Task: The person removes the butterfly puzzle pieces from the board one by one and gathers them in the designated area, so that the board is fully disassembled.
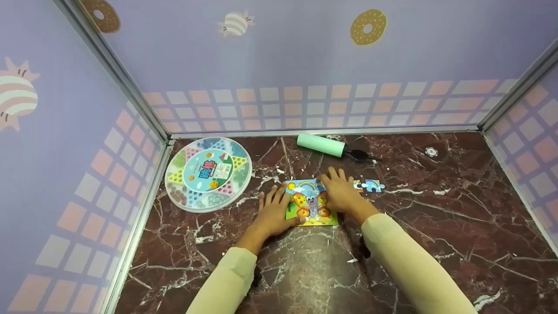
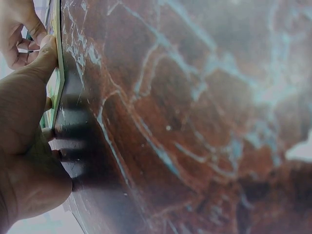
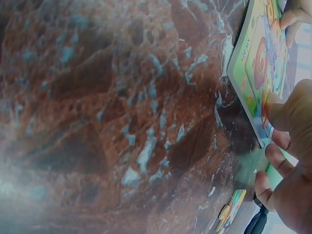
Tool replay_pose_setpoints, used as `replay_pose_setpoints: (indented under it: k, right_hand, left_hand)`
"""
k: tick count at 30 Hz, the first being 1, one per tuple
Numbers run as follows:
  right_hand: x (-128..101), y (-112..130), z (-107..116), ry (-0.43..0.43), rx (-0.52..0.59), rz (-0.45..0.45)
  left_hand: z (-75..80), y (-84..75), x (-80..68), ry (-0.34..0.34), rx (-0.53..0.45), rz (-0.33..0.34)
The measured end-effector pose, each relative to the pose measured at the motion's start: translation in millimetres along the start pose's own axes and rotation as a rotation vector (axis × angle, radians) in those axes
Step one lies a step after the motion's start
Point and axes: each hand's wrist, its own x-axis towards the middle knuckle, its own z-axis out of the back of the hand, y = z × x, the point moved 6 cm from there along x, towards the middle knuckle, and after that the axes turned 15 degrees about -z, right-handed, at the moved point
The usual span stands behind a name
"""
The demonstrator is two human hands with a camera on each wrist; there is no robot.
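A butterfly jigsaw puzzle (image 1: 312,205) in a flat square board lies on the dark marble surface, in front of the person. My left hand (image 1: 273,213) rests along its left side, with the thumb on the near edge and the fingers spread at the side. At the upper right of the puzzle is my right hand (image 1: 342,189). Its thumb touches the picture, and the fingers reach past the board's edge in the right wrist view. Two loose puzzle pieces (image 1: 374,186) lie just right of the right hand, one partly hidden by its fingers.
A round Chinese checkers set (image 1: 208,174) in a clear case lies at the left. Behind the puzzle are a mint green cylinder (image 1: 321,145) and a black-handled tool part (image 1: 359,154). A small round chip (image 1: 431,151) lies far right. Purple walls (image 1: 287,56) enclose the surface.
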Motion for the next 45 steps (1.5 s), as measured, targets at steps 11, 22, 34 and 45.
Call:
replay_pose_setpoints:
  k: [11, 22, 34, 45]
  right_hand:
    - [-0.5, 2.4, 0.1, -0.027, 0.006, 0.035]
    - [-3.2, 4.1, 1.5, -0.02, 0.048, 0.078]
    - [-6.0, -0.8, 2.8, -0.006, 0.054, 0.138]
    - [-9.2, -6.3, 4.4, -0.003, 0.049, 0.184]
  left_hand:
    - [-0.1, 0.3, 0.5, -0.028, -0.009, -0.018]
    - [-0.6, 0.9, 0.8, -0.021, 0.001, -0.004]
    - [0.3, 0.3, 0.4, -0.026, 0.006, -0.006]
    - [0.2, 0.2, 0.8, -0.022, 0.004, -0.004]
